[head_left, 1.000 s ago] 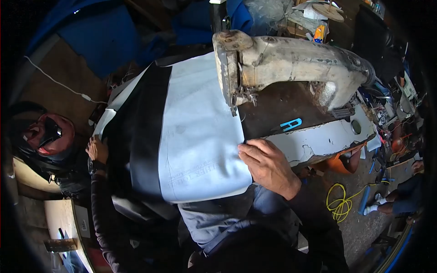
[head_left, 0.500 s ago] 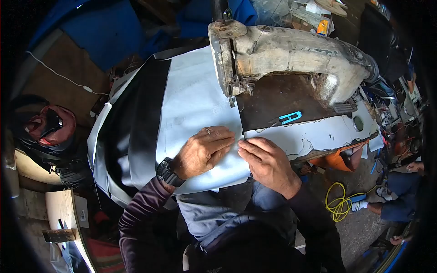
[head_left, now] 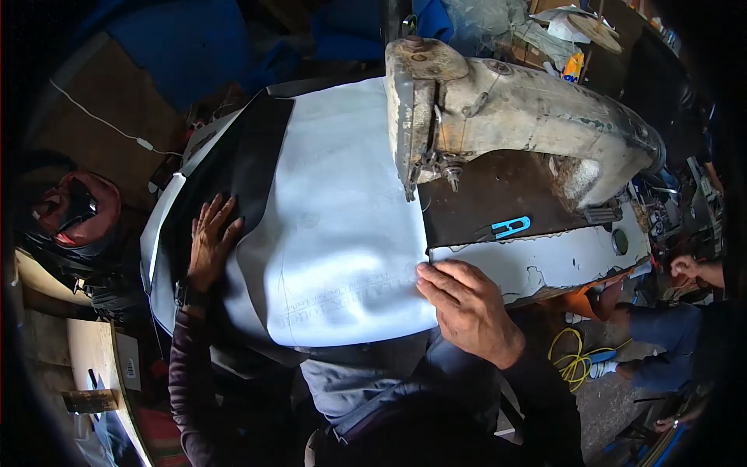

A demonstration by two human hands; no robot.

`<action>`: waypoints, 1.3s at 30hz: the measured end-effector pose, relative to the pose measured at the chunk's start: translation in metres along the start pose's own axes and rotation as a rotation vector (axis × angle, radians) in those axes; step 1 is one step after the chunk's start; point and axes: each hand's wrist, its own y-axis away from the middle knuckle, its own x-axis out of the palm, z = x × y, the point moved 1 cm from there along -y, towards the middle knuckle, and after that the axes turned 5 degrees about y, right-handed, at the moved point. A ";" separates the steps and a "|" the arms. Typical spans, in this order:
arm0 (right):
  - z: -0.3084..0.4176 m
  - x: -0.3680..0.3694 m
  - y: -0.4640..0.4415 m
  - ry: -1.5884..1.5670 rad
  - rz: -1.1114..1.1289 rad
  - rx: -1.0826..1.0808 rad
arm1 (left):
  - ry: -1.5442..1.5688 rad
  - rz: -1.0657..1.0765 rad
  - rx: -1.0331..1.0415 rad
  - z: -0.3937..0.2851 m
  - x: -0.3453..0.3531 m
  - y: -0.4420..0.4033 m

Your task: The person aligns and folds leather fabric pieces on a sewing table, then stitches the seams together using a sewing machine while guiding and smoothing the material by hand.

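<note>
The smooth white sheet (head_left: 334,194), faintly printed, lies over the lap and runs up to the presser foot of the worn, paint-chipped machine (head_left: 537,109). The right hand (head_left: 472,311) is closed on its right edge, the thumb hidden; the left hand (head_left: 212,240) lies flat, fingers apart, on the dull black material (head_left: 263,148) along its left side. Room opens right of the sheet's straight edge, under the curved arm, where blue snips (head_left: 512,227) lie near the table's (head_left: 486,258) flaking white strip. The needle tip is hard to make out; shadow swallows the black folds.
</note>
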 end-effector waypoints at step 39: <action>-0.051 0.025 -0.053 0.061 -0.013 0.081 | 0.099 -0.146 0.082 0.042 0.028 -0.112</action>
